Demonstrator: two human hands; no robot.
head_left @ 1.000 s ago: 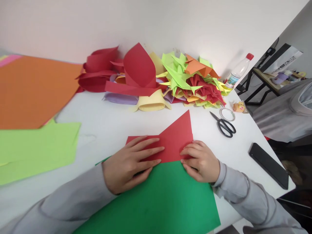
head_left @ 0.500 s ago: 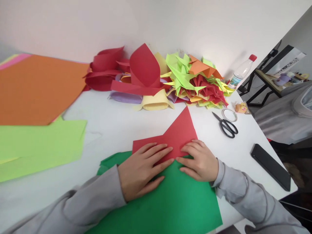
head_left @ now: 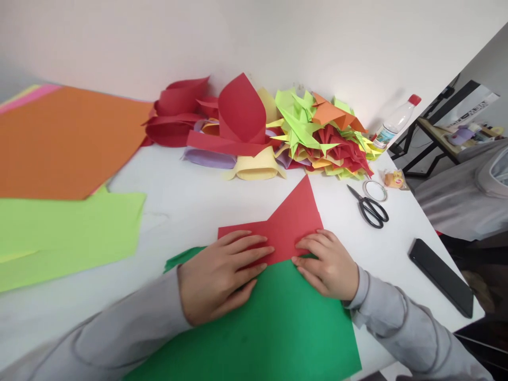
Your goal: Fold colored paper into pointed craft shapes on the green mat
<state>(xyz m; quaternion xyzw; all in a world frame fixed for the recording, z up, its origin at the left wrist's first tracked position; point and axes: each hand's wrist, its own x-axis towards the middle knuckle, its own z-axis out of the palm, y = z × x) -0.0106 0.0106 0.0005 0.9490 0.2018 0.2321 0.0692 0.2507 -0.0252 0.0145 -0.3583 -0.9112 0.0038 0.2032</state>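
Observation:
A folded sheet of red paper (head_left: 291, 222) lies over the far edge of a large green sheet (head_left: 278, 323). It has a straight near edge, and one corner points away from me. My left hand (head_left: 226, 272) rests flat on the left part of the red paper, fingers stretched out and slightly apart. On the right end of that near edge, my right hand (head_left: 327, 264) presses down with its fingertips, the fingers bent but not closed round anything. The near edge between the two hands is bare. Fingers and palms hide parts of both sheets.
Behind stand red paper shapes (head_left: 242, 111) and a heap of folded papers (head_left: 305, 129). Orange (head_left: 71, 143) and light green sheets (head_left: 79, 233) lie left. At right are scissors (head_left: 371, 209), a tape roll (head_left: 375, 190), a bottle (head_left: 392, 127), a wrapped snack (head_left: 394, 179) and a black phone (head_left: 440, 278).
My left hand has slid left along the red paper's near edge, away from my right hand. The right hand stays nearly in place. The view has shifted slightly.

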